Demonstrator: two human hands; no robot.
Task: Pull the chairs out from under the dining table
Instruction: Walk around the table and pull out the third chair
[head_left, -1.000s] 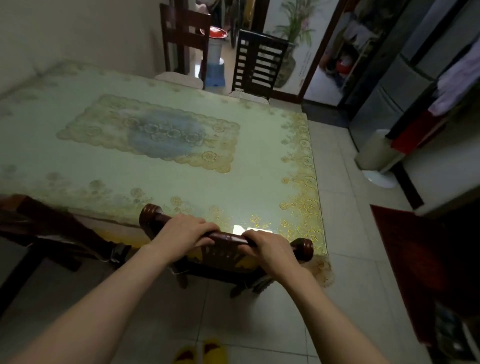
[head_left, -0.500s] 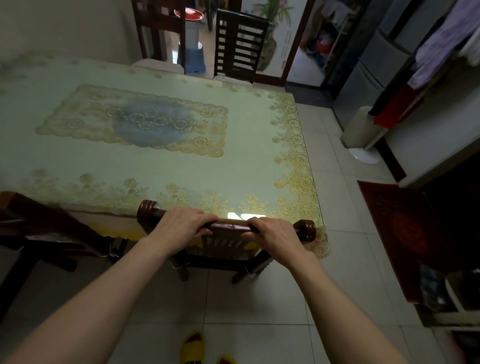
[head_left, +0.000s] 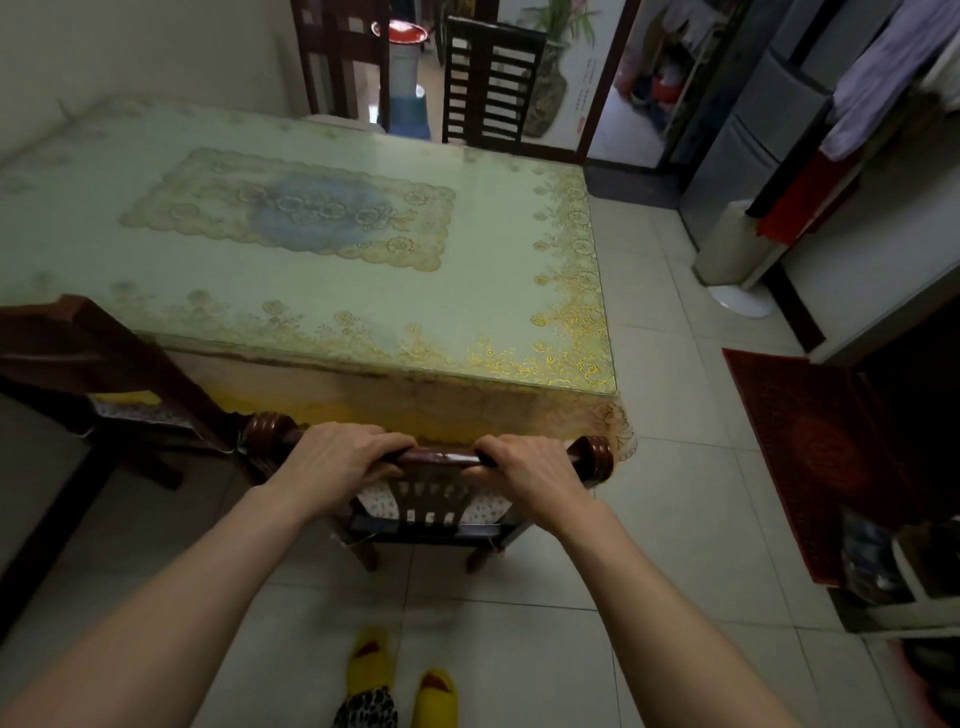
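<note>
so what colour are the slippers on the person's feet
Bright yellow. The slippers show at the bottom edge of the head view, on the pale floor tiles.

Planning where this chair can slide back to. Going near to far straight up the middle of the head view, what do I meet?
Yellow slippers → floor tiles → chair top rail, gripped by left hand and right hand → dining table → slatted chair at the far side.

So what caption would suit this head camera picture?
Both hands, left and right, grip a wooden chair's top rail at the dining table.
</note>
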